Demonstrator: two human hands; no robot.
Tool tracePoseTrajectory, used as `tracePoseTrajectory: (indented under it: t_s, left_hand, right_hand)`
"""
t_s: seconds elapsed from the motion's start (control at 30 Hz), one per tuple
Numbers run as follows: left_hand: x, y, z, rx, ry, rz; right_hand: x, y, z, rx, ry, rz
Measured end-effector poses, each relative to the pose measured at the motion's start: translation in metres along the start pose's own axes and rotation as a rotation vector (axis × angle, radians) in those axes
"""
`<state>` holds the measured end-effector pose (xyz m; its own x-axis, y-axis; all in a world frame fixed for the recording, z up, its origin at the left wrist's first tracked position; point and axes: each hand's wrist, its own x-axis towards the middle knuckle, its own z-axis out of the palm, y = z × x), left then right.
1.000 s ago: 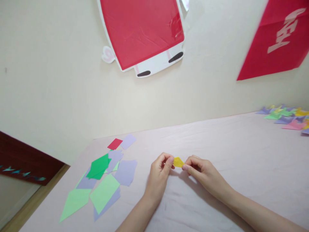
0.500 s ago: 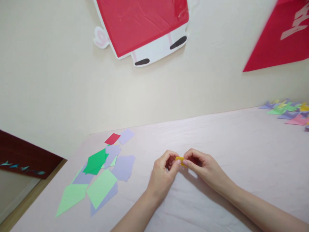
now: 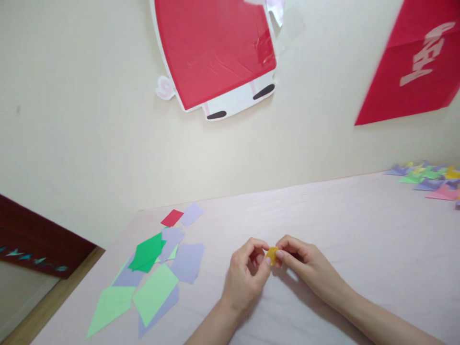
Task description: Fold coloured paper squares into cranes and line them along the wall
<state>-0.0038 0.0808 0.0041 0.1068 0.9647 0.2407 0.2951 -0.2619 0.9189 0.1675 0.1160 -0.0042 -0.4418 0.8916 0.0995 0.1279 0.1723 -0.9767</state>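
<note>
A small folded piece of yellow paper (image 3: 272,255) is held up between my two hands, just above the pale sheet-covered surface (image 3: 323,215). My left hand (image 3: 247,270) pinches its left side between thumb and fingertips. From the other side, my right hand (image 3: 300,256) grips the paper with thumb and forefinger; the remaining fingers are curled. Fingertips cover part of the paper, so its full folded shape cannot be made out.
Loose paper sheets lie at the left: light green (image 3: 155,292), dark green (image 3: 147,252), lavender (image 3: 189,262) and red (image 3: 172,218). Several folded paper shapes (image 3: 427,177) are heaped at the far right. Behind rises a wall (image 3: 108,143) with a red-and-white cutout (image 3: 219,52) and a red banner (image 3: 406,72).
The yellow paper has been turned, showing a wider face now instead of a narrow strip. Both hands still hold it. The whole view has shifted, with the scene sitting slightly lower.
</note>
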Motion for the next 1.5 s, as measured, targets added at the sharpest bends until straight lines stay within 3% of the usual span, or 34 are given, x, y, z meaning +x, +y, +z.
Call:
tracePoseTrajectory:
  t_s: [0.13,0.47,0.63,0.73,0.83,1.27,1.33,1.5]
  left_hand:
    - [0.001,0.003,-0.001,0.013,0.034,0.073]
    - [0.001,0.0,-0.001,0.009,0.05,0.02]
    - [0.002,-0.003,0.001,0.069,0.053,-0.018]
    - [0.002,-0.002,0.003,0.119,0.018,0.062]
    - [0.0,0.0,0.005,0.15,0.013,0.105]
    - [-0.006,-0.002,0.007,0.038,0.098,-0.107]
    - [-0.007,-0.001,0.008,0.115,0.039,-0.097]
    - [-0.009,0.002,0.002,0.531,-0.084,0.091]
  right_hand:
    - [-0.002,-0.003,0.0,-0.013,0.0,0.005]
    - [-0.003,-0.001,0.0,0.052,-0.011,0.015]
    - [-0.001,-0.002,-0.001,-0.162,0.138,-0.189]
    - [0.0,-0.004,-0.001,-0.212,0.096,-0.29]
    - [0.0,-0.005,-0.001,-0.227,0.074,-0.279]
    - [0.0,-0.003,-0.009,-0.442,0.068,-0.208]
    - [0.0,-0.004,-0.009,-0.551,0.024,-0.203]
    - [-0.003,-0.004,-0.01,-0.796,0.012,-0.294]
